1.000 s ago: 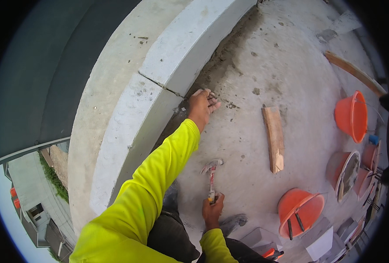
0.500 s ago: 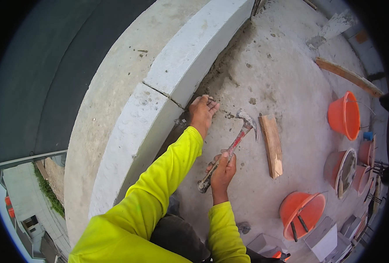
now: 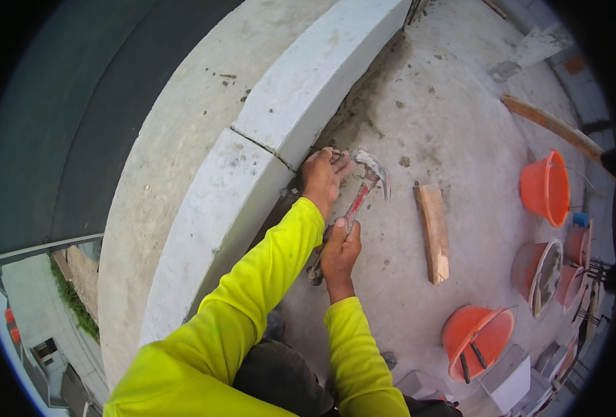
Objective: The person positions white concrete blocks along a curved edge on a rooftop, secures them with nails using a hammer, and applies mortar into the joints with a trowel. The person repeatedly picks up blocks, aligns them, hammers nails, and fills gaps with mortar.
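Note:
My left hand (image 3: 322, 177) is pinched on a small thin metal piece (image 3: 337, 154), its tip hidden, at the foot of a pale concrete block kerb (image 3: 196, 215), beside the joint between two blocks. My right hand (image 3: 339, 254) grips a claw hammer (image 3: 360, 198) with a worn red handle; its mortar-crusted head is right beside my left fingers and the metal piece. A short wooden offcut (image 3: 431, 233) lies on the concrete floor to their right.
Orange buckets (image 3: 537, 187) stand along the right, one grey with mortar (image 3: 527, 274). A long board (image 3: 551, 124), pale blocks (image 3: 506, 382) and rods also lie there. Left of the kerb, a concrete ledge (image 3: 148, 181) ends at an edge beside a dark surface and lower ground.
My right hand has brought the hammer up from low by my knee to beside my left fingers, with its head swung leftward. My left hand has stayed at the kerb.

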Demonstrator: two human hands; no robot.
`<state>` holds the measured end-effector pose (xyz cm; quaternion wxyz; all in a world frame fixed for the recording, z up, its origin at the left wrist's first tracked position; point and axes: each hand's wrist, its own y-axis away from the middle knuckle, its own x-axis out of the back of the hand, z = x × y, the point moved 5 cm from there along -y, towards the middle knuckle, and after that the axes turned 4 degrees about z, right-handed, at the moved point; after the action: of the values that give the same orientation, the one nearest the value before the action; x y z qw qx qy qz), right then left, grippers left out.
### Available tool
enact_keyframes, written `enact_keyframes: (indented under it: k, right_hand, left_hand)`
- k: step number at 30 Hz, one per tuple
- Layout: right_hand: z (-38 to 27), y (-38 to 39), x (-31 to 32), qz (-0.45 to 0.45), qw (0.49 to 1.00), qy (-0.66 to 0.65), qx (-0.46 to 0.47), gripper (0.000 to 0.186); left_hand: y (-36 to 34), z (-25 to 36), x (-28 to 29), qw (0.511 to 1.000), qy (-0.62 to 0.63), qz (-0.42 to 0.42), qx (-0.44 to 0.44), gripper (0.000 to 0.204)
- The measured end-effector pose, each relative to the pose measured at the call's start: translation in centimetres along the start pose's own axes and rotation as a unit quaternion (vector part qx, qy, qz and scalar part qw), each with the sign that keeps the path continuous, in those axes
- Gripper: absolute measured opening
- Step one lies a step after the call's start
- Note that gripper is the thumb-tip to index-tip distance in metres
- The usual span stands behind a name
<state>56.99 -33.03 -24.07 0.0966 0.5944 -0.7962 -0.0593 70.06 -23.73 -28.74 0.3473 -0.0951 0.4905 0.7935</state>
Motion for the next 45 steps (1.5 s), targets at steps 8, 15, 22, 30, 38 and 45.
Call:
enact_keyframes:
  k: [8,15,22,30,38,45]
  right_hand:
    - [-0.6,-0.6,-0.5,-0.005,0.997,0.042,0.057,0.026]
    - [-0.8,-1.0,-0.9,-0.016,0.998,0.036,0.047,0.023]
    - [-1.3,-1.1,-1.1,-0.014,0.991,0.100,0.089,0.021]
    - [-0.2,-1.3,-1.2,-0.031,0.989,0.124,0.068,0.022]
    - [0.6,-1.0,-1.0,-0.037,0.984,0.154,0.081,0.023]
    - [-0.4,-1.5,-0.9,-0.041,0.974,0.180,0.128,0.020]
  left_hand:
    - [-0.5,0.6,-0.1,0.999,0.033,-0.015,0.023,0.010]
    - [-0.9,0.9,0.2,0.998,0.046,0.017,0.042,0.010]
    - [-1.3,1.4,0.2,0.999,0.027,-0.008,0.040,0.016]
    - [-0.7,1.4,0.3,0.999,0.024,0.012,0.044,0.012]
    - [-1.6,1.0,0.4,0.997,0.058,-0.002,0.042,0.008]
    - [-2.7,0.6,1.1,0.997,0.071,0.027,0.028,0.011]
